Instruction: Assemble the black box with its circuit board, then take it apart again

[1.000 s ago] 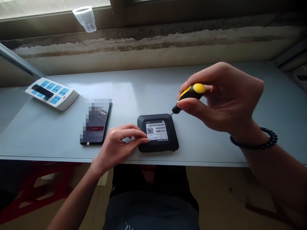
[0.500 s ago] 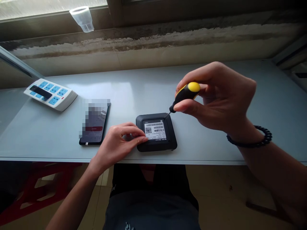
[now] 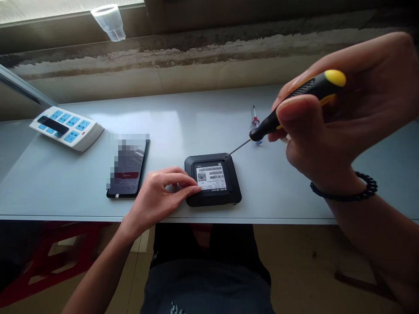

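Note:
A flat black square device box (image 3: 233,185) with a white printed label (image 3: 216,175) lies near the table's front edge. My left hand (image 3: 166,187) grips its left side, thumb over the label's corner and fingers bent at the edge. In my right hand (image 3: 347,104) is a black and yellow screwdriver (image 3: 303,93), its handle held between thumb and fingers. The thin shaft slants down to the left, and its tip is at the box's far right corner. Beyond the shaft a second, smaller screwdriver (image 3: 256,124) with a red and clear handle lies on the table.
Left of the box lies a phone (image 3: 127,168) with a partly blurred screen. A white power strip (image 3: 67,128) with blue sockets stands further left, a dark object on it. A clear plastic cup (image 3: 109,22) is by the window ledge. The table's front edge (image 3: 278,221) runs close below.
My right hand has moved up and to the right, tilting the screwdriver lower with more shaft showing. The smaller screwdriver behind it has come into view. My left hand stays put.

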Tool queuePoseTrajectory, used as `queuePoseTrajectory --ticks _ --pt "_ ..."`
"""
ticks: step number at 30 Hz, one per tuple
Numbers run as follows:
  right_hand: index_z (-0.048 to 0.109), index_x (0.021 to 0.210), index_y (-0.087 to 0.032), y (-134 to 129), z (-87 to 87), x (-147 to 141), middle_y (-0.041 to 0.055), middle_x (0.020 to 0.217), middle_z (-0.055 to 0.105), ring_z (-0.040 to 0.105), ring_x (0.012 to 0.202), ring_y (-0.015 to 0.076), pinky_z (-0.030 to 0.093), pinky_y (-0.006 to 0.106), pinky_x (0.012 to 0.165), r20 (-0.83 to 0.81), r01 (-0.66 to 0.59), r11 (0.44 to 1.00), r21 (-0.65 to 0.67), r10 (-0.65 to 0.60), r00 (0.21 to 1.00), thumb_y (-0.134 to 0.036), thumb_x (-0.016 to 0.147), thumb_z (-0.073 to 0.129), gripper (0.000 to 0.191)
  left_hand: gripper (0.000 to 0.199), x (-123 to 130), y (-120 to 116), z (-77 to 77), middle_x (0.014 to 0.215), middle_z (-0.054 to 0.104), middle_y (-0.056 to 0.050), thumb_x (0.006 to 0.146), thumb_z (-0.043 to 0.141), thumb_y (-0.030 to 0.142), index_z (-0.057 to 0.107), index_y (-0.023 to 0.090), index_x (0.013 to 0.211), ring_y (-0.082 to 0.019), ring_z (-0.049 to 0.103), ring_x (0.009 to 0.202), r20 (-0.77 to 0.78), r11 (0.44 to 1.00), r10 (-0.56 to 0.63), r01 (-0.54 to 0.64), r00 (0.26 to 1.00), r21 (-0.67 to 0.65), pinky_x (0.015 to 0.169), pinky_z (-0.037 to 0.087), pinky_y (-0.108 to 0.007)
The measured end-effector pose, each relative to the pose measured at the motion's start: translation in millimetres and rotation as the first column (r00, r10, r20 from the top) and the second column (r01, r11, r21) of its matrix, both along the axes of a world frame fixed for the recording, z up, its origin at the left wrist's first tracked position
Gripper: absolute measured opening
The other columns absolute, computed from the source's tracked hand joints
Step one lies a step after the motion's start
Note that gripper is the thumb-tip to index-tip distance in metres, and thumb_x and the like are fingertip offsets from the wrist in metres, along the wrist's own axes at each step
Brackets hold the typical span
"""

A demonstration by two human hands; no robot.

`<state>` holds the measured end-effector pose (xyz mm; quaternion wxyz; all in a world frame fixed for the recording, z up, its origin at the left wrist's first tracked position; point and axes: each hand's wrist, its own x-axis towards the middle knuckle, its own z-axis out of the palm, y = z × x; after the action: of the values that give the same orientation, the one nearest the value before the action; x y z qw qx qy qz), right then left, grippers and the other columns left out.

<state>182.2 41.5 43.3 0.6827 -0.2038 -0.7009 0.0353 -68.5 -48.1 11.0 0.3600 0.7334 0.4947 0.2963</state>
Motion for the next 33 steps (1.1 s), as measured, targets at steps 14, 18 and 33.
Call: queuePoseTrajectory --ticks 14,18,33 --pt "0.074 0.069 -0.014 -3.9 -2.4 -6.6 0.0002 0.058 0.054 0.049 0.051 0.0046 0.021 0.02 0.038 -0.091 -0.07 0.996 -0.05 0.065 0.994 -0.048 0.077 0.09 0.039 0.008 1.2 4.2 9.0 0.083 0.076 0.002 0.089 0.081 0.024 0.083 0.025 0.081 -0.01 0.064 0.072 -0.041 0.992 -0.009 0.004 0.999 -0.129 0.065 0.051 -0.021" --pt "0.073 0.07 -0.015 -7.4 -2.1 -3.5 -0.0005 0.06 0.056 0.052 0.055 0.0052 0.023 0.021 0.04 -0.072 -0.058 0.995 -0.08 0.052 0.996 -0.049 0.076 0.091 0.039 0.008 -0.3 4.4 9.1 0.083 0.075 0.002 0.089 0.081 0.027 0.083 0.027 0.081 -0.011 0.065 0.074 -0.033 0.985 -0.006 0.001 0.999 -0.17 0.065 0.05 -0.02" --pt "0.072 0.1 -0.024 -26.3 -2.3 -17.4 0.0014 0.085 0.071 0.076 0.078 0.023 0.053 0.028 0.042 -0.165 -0.122 0.929 -0.348 0.067 0.984 -0.071 0.062 0.089 0.063 0.007 -0.3 7.1 11.2 0.08 0.075 0.0 0.087 0.081 0.029 0.084 0.025 0.082 -0.014 0.064 0.07 -0.04 0.987 -0.022 0.016 0.999 -0.161 0.062 0.051 -0.024"
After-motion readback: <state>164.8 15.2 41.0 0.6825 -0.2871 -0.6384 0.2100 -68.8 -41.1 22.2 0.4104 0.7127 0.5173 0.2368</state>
